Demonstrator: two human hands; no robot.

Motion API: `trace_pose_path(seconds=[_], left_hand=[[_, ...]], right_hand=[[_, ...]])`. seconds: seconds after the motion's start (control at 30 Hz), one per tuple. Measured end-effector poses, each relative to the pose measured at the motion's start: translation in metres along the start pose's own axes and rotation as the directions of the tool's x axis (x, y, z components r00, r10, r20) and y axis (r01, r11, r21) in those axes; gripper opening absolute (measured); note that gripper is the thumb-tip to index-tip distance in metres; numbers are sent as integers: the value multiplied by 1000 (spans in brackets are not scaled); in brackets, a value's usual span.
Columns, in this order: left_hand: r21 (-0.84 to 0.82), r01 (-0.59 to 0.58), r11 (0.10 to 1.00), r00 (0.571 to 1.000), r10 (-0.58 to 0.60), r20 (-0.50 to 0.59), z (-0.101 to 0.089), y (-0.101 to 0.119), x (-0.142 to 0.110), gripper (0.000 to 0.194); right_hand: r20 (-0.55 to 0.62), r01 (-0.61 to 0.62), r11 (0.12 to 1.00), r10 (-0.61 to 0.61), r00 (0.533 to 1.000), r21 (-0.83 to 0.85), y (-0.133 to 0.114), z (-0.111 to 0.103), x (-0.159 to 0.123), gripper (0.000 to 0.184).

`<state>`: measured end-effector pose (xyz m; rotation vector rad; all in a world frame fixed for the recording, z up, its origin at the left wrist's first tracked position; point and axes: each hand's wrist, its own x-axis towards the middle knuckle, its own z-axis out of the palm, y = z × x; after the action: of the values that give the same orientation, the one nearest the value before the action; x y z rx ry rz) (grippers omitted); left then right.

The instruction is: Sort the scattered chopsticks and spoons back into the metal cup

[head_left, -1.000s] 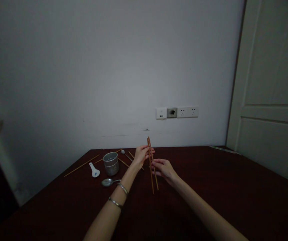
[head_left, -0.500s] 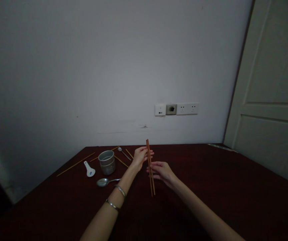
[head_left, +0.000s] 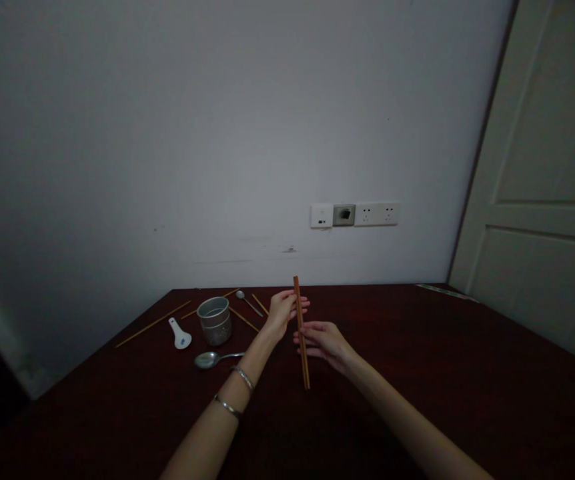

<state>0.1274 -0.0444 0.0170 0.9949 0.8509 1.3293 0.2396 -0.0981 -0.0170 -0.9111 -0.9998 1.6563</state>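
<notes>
A pair of brown wooden chopsticks [head_left: 304, 365] is held up before me, nearly upright and side by side. My left hand [head_left: 283, 312] is closed on their upper part, fingertips showing past the sticks on the right. Lower down, my right hand [head_left: 326, 341] grips the same pair between thumb and fingers. Left of my hands stands a grey metal cup [head_left: 215, 322] with small holes low in its side. A metal spoon [head_left: 210, 360] lies close to my left forearm, its handle end hidden behind the arm.
A white ceramic spoon [head_left: 181, 337] and a small metal spoon [head_left: 248, 302] lie around the cup. Several loose chopsticks, one far left [head_left: 153, 325], rest on the dark red table [head_left: 417, 373]. Behind rises a wall [head_left: 247, 167] with sockets [head_left: 376, 213]; a door [head_left: 542, 200] stands at right.
The two chopsticks, slightly spread at their lower ends before, are now pressed together with those ends level. Both hands keep about the same place. The view has shifted slightly.
</notes>
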Motion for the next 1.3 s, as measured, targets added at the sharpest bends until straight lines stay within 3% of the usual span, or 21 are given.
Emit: trace_pose_path(seconds=[0.17,0.27,0.33,0.47,0.53,0.63,0.87,1.0,1.2,1.3], left_hand=[[121,-6,993,1000,5,8,-2,-2,2,12],[291,-42,956,998,51,-24,-7,-3,5,14],[473,-82,877,990,127,-65,-11,-2,8,17],[775,-155,612,947,315,-59,-13,1,9,21],[836,-169,523,923,382,-53,-13,3,8,24],[869,-160,468,903,425,-63,-15,4,7,30],[957,-129,261,909,417,9,-17,3,0,29],[966,-109,234,920,393,9,-14,0,-5,26],[937,-102,335,919,393,-41,-13,-2,-6,18],[937,-97,335,924,381,-41,-13,-1,-7,16]], right_hand=[[9,-3,1000,3,1000,-17,1,1,-1,10],[6,-14,1000,14,1000,-19,2,3,-2,10],[-4,-22,999,22,1000,-23,4,5,-2,9],[-15,-25,999,25,1000,-31,7,10,-4,9],[-18,-20,999,19,1000,-31,7,12,-6,9],[-32,-12,1000,12,999,-25,6,15,-8,8],[-82,-2,999,-2,997,-42,10,13,-5,10],[-82,6,998,-11,997,-62,13,14,-4,7],[-83,1,995,-9,997,-95,17,14,-4,8],[-77,-2,996,-4,997,-84,17,14,-4,10]])
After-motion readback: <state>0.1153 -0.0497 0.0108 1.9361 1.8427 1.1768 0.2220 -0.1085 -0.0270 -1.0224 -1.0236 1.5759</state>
